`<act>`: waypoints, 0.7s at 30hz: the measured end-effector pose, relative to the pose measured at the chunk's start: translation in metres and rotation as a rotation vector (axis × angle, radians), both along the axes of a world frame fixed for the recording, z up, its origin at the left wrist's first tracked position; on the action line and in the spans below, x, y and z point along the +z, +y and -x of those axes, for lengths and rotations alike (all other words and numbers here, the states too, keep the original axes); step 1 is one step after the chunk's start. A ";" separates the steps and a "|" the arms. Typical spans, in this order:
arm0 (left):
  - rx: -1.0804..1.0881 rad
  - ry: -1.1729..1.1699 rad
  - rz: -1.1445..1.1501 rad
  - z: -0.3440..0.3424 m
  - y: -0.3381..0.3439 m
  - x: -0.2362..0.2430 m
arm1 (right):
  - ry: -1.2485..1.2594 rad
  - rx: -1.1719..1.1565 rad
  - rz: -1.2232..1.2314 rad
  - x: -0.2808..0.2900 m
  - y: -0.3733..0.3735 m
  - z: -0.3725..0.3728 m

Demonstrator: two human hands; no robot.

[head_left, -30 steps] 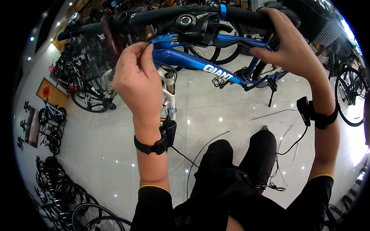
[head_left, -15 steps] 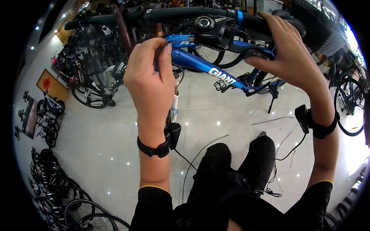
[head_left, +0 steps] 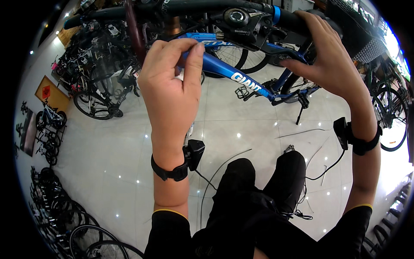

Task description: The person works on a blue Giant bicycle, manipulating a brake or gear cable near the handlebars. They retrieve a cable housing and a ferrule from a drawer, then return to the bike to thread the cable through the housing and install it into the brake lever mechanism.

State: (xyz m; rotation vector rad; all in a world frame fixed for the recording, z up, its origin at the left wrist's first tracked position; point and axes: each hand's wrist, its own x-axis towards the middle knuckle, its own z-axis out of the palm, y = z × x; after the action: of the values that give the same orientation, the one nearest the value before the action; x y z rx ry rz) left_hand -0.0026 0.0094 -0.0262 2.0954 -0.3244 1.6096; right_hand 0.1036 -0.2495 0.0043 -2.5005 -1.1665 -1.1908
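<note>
The right hand (head_left: 332, 60) is grasping the black handlebar (head_left: 194, 7) at its right grip, fingers curling toward the brake lever (head_left: 280, 54) beside the black shifter (head_left: 239, 21). The left hand (head_left: 170, 86) is hovering just below the bar, thumb and forefinger pinched together; what they are pinching is too small to tell. The blue bicycle frame (head_left: 224, 71) is standing on the white tiled floor (head_left: 112, 164), with 2 black wrist straps showing.

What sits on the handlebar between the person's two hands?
In the head view, a black gear shifter clamps the handlebar between the left hand and the right hand.
</note>
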 end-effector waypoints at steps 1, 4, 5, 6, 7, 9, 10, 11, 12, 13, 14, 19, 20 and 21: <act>-0.023 0.016 0.016 -0.001 -0.002 0.000 | -0.023 0.003 0.003 -0.001 -0.002 -0.003; -0.022 -0.033 0.022 -0.006 -0.006 0.000 | -0.029 -0.018 0.021 -0.001 -0.003 -0.002; -0.007 -0.067 0.014 -0.008 -0.006 0.002 | -0.022 -0.027 0.026 0.000 -0.002 -0.001; -0.004 -0.086 0.029 -0.010 -0.006 0.002 | -0.029 -0.023 0.020 0.000 -0.001 -0.001; -0.006 -0.105 0.052 -0.016 -0.008 -0.001 | -0.035 -0.025 0.021 -0.001 -0.001 -0.001; 0.016 -0.149 0.062 -0.020 -0.009 -0.005 | -0.012 -0.034 0.022 -0.003 -0.001 -0.002; 0.039 -0.175 0.047 -0.021 -0.009 -0.006 | 0.017 -0.043 0.019 -0.004 -0.002 -0.003; 0.063 -0.202 0.032 -0.022 -0.008 -0.005 | 0.046 -0.051 0.016 -0.004 -0.003 -0.003; 0.064 -0.208 0.038 -0.023 -0.007 -0.005 | 0.051 -0.045 0.024 -0.002 -0.003 -0.004; 0.064 -0.211 0.043 -0.024 -0.006 -0.005 | 0.060 -0.041 0.032 -0.002 -0.005 -0.005; 0.063 -0.214 0.049 -0.025 -0.006 -0.005 | 0.069 -0.037 0.040 -0.002 -0.006 -0.006; 0.039 -0.216 0.054 -0.026 -0.002 -0.006 | 0.066 -0.054 0.045 -0.001 -0.004 -0.004; 0.042 -0.215 0.053 -0.025 -0.001 -0.007 | 0.107 -0.055 0.042 0.001 -0.003 -0.002; 0.037 -0.221 0.055 -0.026 0.000 -0.008 | 0.114 -0.045 0.035 0.000 -0.003 -0.003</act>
State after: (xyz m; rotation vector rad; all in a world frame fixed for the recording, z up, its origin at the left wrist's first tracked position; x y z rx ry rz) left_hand 0.0231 0.0097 -0.0345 1.8965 -0.3123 1.8557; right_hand 0.1067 -0.2523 0.0040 -2.5962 -1.1177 -1.0303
